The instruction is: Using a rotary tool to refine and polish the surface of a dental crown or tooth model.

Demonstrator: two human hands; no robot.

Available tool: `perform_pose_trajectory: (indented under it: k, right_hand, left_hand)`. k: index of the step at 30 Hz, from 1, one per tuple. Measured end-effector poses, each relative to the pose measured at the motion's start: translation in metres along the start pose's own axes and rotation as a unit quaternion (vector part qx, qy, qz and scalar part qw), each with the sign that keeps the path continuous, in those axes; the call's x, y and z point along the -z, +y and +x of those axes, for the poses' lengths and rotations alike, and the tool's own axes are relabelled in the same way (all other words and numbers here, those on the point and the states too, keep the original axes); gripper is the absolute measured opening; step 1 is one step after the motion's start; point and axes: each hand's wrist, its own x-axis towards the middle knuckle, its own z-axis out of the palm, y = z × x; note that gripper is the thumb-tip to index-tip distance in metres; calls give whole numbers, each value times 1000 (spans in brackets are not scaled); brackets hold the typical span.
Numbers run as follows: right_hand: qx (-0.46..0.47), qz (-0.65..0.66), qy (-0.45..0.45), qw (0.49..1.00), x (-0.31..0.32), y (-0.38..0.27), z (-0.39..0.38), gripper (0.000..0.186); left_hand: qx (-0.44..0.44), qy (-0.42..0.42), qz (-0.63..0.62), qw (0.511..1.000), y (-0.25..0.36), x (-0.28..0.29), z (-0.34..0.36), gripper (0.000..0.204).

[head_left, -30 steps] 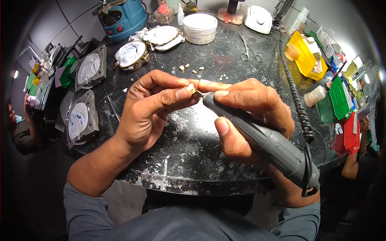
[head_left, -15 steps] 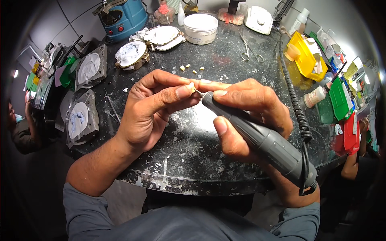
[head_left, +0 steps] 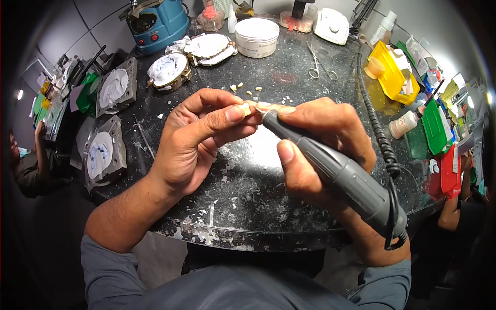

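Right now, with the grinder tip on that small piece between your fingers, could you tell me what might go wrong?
1. The grinder tip works right beside the left hand fingertips pinching the small piece; a slip could nick them.
2. The piece is tiny and held only at the fingertips, so it might pop out onto the worktop.
3. The coiled cord runs near the yellow bin and small bottle; a tug may snag them.

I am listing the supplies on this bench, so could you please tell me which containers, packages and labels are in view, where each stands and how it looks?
White tub: back middle, round, squat, pale label band.
Small bottle: right side, lying down, white with pinkish contents.
Yellow bin: right back, open, angular.
Green box: right edge, flat, rectangular.
Red package: right edge, near the green box.
No screens in view.
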Motion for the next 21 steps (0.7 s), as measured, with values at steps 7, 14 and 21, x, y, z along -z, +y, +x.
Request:
perform_pose_trajectory:
  k: [7, 14, 21]
  right_hand:
    - [10, 12, -14, 1000, 1, 0, -2, 31]
    - [-17, 13, -6, 1000, 0, 0, -1, 29]
    - [-10, -5, -35, 999, 2, 1, 0, 28]
  left_hand:
    - [4, -1, -1, 1000, 1, 0, -1, 21]
    - [-1, 16, 11, 1000, -2, -3, -3, 22]
    - [13, 3, 14, 1000, 1, 1, -3, 23]
